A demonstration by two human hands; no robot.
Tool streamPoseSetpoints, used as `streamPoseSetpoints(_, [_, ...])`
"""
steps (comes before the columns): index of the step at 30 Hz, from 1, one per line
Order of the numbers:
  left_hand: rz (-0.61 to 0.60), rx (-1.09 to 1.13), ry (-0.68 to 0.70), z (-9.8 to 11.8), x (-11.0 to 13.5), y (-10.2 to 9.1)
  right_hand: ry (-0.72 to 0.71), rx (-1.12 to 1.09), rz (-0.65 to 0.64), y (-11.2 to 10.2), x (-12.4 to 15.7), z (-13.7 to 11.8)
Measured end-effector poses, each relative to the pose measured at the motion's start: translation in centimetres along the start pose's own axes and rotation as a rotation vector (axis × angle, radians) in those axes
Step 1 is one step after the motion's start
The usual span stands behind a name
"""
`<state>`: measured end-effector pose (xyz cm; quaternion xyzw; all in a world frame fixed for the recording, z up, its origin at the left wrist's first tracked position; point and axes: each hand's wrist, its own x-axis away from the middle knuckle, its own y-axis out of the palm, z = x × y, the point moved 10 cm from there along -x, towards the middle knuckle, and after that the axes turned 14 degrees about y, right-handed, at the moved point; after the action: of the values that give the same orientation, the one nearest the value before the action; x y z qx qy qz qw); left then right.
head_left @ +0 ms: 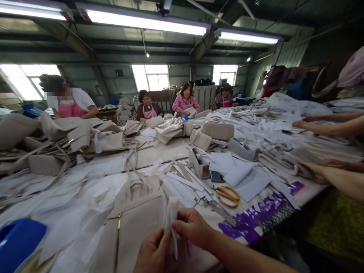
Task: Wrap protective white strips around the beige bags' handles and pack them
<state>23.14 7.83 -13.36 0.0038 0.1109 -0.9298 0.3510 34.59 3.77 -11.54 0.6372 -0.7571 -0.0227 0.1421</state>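
Note:
A white strip of thin wrapping material stands upright and folded between my two hands. My left hand pinches it from the left, near its lower part. From the right, my right hand grips the same strip with thumb and fingers closed. Whether something lies inside the fold is hidden. Just left of my hands lies a beige handbag with a gold-coloured zip, its handles pointing away from me.
Yellow-handled scissors, a tape dispenser, a phone and loose white strips lie ahead to the right. Beige bags pile up at left. A blue object is near left. Co-workers' arms reach in from the right.

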Motion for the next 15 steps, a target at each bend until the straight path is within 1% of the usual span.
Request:
streamPoseSetpoints(2, [0.022,0.03,-0.009,-0.1,0.2,0.0,0.039,-0.026,-0.094,0.6,0.3,0.4])
streamPoseSetpoints(4, [0.028,0.072,0.015,0.4,0.4,0.1,0.066,-0.039,-0.18,1.2,0.7,0.7])
streamPoseSetpoints(6, [0.013,0.106,0.034,0.9,0.5,0.4,0.073,-0.022,-0.206,1.4,0.8,0.8])
streamPoseSetpoints(8, [0.013,0.116,0.035,1.2,0.6,0.5,0.071,0.018,-0.192,1.4,0.6,0.8])
streamPoseSetpoints(10, [0.028,0.084,0.05,1.6,0.7,0.5,0.064,0.078,-0.145,1.3,0.3,0.8])
streamPoseSetpoints(15, [0.092,-0.102,0.164,3.0,0.8,0.3,-0.007,0.231,0.011,1.0,0.4,0.4])
